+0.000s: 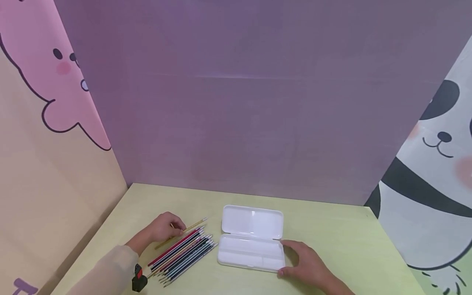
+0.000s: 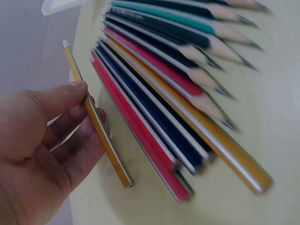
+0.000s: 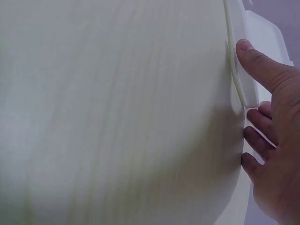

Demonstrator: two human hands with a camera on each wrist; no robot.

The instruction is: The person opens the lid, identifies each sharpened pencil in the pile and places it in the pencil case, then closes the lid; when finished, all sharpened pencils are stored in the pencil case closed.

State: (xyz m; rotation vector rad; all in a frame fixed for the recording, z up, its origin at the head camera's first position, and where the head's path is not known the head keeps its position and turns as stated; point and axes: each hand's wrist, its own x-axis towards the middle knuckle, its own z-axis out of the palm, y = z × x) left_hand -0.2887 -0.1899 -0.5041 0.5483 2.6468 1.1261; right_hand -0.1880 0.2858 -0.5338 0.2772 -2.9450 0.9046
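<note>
My left hand (image 1: 164, 228) pinches a yellow pencil (image 2: 110, 152) between thumb and fingers, at the far side of a row of pencils (image 1: 186, 255). In the left wrist view, the pencil's white end points up and its blunt yellow end down. The row holds several red, dark blue, black, green and yellow pencils, some with sharpened tips. My right hand (image 1: 309, 262) holds the right end of a white pencil case (image 1: 241, 246), thumb at the near corner and fingers at the far one. The case lies with its lid (image 1: 252, 221) folded back, and no pencils show in its compartments.
Everything lies on a pale yellow table (image 1: 339, 229). Purple panel (image 1: 250, 123) stands along the table's back edge. Printed walls flank it, a pink figure (image 1: 55, 78) on the left and a panda (image 1: 439, 164) on the right.
</note>
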